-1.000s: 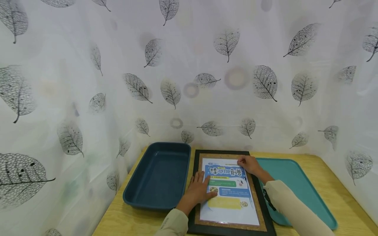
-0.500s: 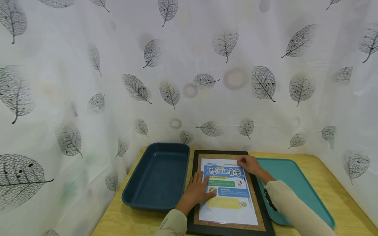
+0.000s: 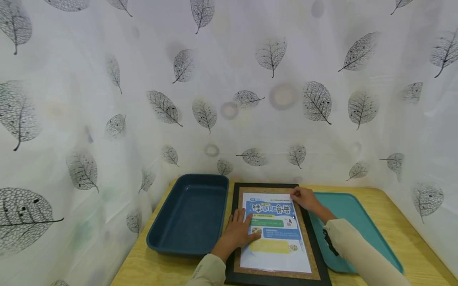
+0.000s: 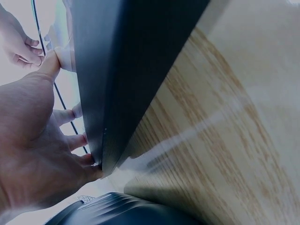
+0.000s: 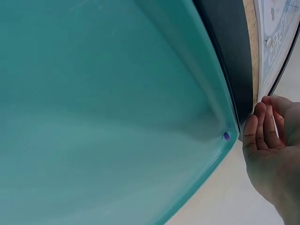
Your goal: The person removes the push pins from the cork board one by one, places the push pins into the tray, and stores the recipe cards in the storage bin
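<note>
Where the printed sheet [image 3: 275, 260] is laid on the black-framed corkboard [image 3: 266, 190], its nine-o'clock edge is partly hidden by the left hand [image 3: 236, 233], which is spread wide over it. At the one-o'clock corner, the right hand [image 3: 306, 199] is drawn narrow, fingertips together; what is pinched cannot be told. Toward three o'clock, the teal tray [image 3: 352, 216] is partly covered by a sleeve [image 3: 361, 246].

Obs.: wearer's clothing, pale beige both sides.
Left sleeve [image 3: 209, 271] and right sleeve [image 3: 365, 250] match, each long; small black item [image 3: 330, 243] by the right one's wrist end, details too small to read.
</note>
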`<state>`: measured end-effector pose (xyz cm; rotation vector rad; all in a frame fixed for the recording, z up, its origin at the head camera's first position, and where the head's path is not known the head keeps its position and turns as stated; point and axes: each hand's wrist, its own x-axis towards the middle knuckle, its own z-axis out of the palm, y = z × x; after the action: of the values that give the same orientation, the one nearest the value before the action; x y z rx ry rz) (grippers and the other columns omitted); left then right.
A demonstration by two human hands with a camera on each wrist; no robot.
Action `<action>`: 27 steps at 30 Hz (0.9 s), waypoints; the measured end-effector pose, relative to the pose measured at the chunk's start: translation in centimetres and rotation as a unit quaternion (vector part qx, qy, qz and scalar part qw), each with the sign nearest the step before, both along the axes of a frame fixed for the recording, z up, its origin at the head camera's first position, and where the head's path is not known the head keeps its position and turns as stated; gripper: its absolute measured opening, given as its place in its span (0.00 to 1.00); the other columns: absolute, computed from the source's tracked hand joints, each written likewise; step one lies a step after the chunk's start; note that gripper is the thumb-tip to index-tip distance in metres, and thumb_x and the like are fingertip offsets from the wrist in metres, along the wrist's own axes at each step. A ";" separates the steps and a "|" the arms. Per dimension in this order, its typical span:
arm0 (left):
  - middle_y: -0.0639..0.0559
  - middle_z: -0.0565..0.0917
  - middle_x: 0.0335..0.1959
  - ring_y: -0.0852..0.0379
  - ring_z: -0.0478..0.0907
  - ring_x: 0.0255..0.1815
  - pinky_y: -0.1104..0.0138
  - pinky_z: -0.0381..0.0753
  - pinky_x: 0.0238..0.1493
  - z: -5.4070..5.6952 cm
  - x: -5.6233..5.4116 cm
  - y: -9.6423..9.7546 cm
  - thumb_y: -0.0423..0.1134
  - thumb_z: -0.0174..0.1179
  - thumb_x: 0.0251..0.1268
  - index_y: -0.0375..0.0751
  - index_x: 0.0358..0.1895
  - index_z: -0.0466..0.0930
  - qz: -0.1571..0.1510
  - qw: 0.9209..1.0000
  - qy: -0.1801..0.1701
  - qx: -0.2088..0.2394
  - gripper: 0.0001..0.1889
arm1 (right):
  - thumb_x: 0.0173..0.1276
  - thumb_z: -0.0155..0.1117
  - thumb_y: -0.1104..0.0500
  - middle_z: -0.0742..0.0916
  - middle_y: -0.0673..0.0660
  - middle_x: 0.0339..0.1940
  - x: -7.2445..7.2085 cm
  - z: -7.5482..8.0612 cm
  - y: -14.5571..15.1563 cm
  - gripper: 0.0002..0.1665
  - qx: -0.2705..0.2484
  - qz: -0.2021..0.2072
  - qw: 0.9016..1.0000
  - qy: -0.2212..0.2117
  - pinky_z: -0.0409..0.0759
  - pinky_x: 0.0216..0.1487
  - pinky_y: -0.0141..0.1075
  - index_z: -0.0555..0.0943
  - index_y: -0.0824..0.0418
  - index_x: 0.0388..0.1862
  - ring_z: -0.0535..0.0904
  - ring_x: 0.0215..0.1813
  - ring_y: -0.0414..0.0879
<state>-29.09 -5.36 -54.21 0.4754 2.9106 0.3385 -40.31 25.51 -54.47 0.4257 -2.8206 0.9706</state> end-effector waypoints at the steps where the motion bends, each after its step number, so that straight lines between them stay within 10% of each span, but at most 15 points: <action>1: 0.41 0.53 0.85 0.38 0.46 0.85 0.44 0.53 0.80 0.0 0.0 0.0 0.70 0.57 0.70 0.47 0.83 0.60 0.000 1.000 0.002 0.000 0.46 | 0.73 0.65 0.67 0.88 0.63 0.39 0.0 0.0 0.1 0.05 -0.001 0.002 1.000 0.002 0.86 0.44 0.51 0.84 0.70 0.42 0.86 0.42 0.58; 27: 0.41 0.53 0.85 0.38 0.45 0.85 0.44 0.53 0.80 0.3 0.2 0.1 0.70 0.57 0.70 0.48 0.83 0.60 -0.004 1.000 0.004 -0.003 0.46 | 0.70 0.65 0.69 0.89 0.65 0.37 0.7 0.2 3.2 0.04 0.003 -0.034 0.999 0.030 0.86 0.44 0.52 0.84 0.71 0.41 0.86 0.41 0.59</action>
<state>-28.93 -5.26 -53.95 0.4882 2.9167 0.3283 -39.57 28.69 -54.30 0.3502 -2.7654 0.9217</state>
